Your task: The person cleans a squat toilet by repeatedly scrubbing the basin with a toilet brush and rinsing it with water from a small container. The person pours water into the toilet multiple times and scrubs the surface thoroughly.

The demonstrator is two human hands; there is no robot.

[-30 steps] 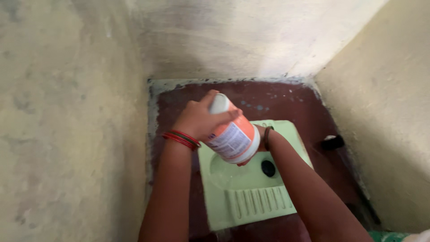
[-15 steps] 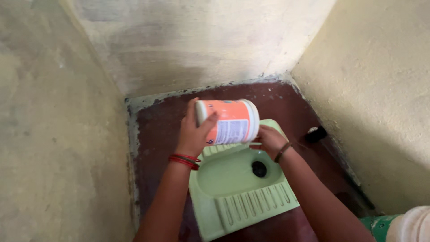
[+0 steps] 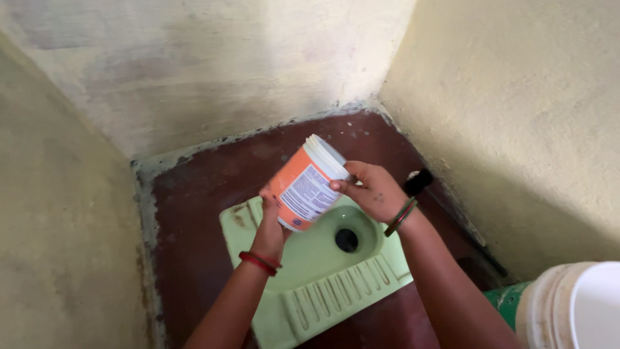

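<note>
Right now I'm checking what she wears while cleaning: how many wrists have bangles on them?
2. Red bangles circle the left wrist, below the left hand under the orange jar. A bangle circles the right wrist, behind the right hand at the jar's top.

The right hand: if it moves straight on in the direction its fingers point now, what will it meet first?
The right hand already has its fingers on the white lid end of the orange jar, so it would press into that. Beyond it is probably the left hand.

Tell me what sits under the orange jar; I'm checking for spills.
Below the orange plastic jar lies the pale green squat toilet pan with its dark drain hole. The pan's upper part is hidden by jar and hands.
</note>
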